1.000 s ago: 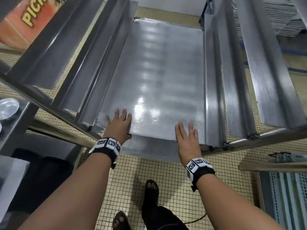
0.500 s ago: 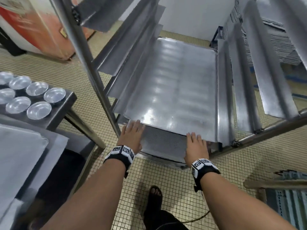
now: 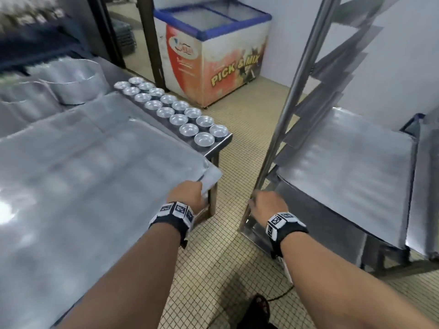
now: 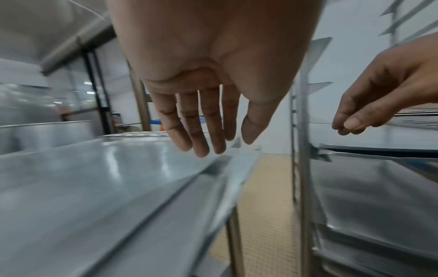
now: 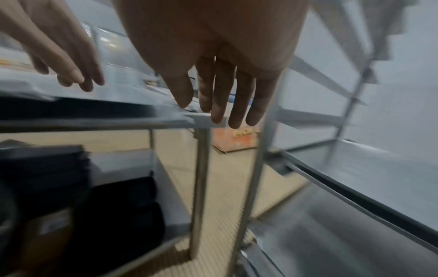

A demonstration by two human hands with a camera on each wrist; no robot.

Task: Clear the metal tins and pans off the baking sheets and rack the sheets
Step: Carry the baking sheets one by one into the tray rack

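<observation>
A stack of bare baking sheets [image 3: 95, 174] lies on the steel table [image 3: 219, 143] at the left. Several small round tins [image 3: 175, 112] stand in two rows along the table's far right edge, off the sheets. Large round pans [image 3: 73, 84] sit at the back left. One sheet [image 3: 344, 167] rests in the rack at the right. My left hand [image 3: 190, 193] hovers over the near right corner of the top sheet, fingers straight and empty [image 4: 208, 135]. My right hand [image 3: 263, 205] hangs beside the rack's front post, fingers relaxed and holding nothing [image 5: 220, 105].
The rack's upright post [image 3: 292, 100] and its angled runners stand between table and racked sheet. A chest freezer [image 3: 213, 55] stands behind on the tiled floor. Dark items fill the shelf under the table [image 5: 71, 187]. A narrow floor gap separates table and rack.
Both hands have come off the racked sheet's front edge and swung left. The view has turned from the rack to the table, and my left hand now hovers over the table's top sheet.
</observation>
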